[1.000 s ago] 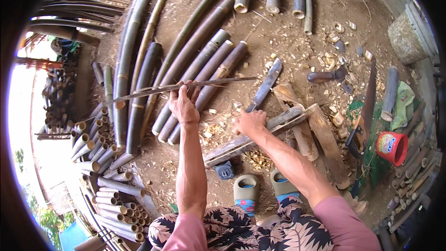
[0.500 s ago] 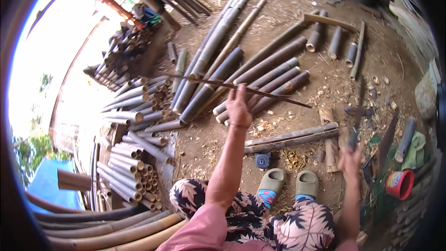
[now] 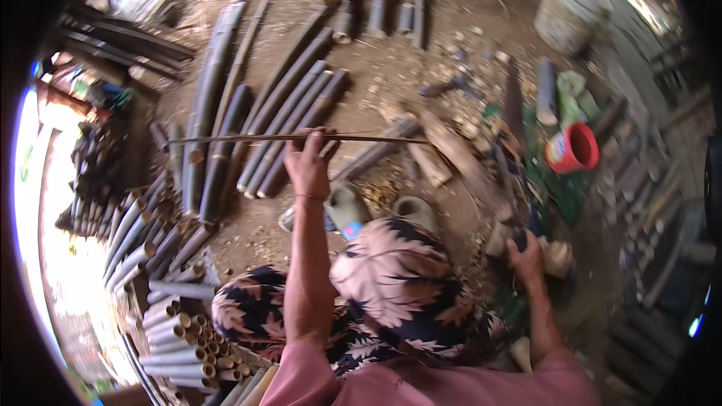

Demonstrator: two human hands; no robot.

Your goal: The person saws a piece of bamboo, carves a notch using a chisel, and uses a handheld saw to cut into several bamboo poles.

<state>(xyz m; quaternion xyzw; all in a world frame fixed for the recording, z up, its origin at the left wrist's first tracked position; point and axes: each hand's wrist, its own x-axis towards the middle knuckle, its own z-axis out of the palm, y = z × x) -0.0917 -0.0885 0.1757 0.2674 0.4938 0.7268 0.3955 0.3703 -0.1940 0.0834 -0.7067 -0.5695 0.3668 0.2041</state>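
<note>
In my left hand (image 3: 308, 169) is a long thin bamboo strip (image 3: 376, 138), held nearly level across the view with my fingers closed round it near its middle. Down at the right, my right hand (image 3: 528, 259) is closed on the dark handle of a knife (image 3: 519, 239); its blade is hard to make out here. Close to that hand lie a pale wooden block (image 3: 557, 259) and the lower end of a thick wooden piece (image 3: 470, 164). Beyond them rests a hand saw (image 3: 513, 105). My patterned trouser legs (image 3: 391, 271) and green clogs (image 3: 347, 207) are below the strip.
Long bamboo poles (image 3: 214, 83) lie on the dirt floor ahead, among shavings. Cut bamboo tubes (image 3: 177, 353) are stacked at left. A red bucket (image 3: 583, 146), a green cloth (image 3: 573, 98) and a large pale bucket (image 3: 569, 11) stand or lie at right.
My view has turned to the right. My right hand has lowered with the knife, from held up to beside the wooden blocks. The strip in my left hand has levelled out.
</note>
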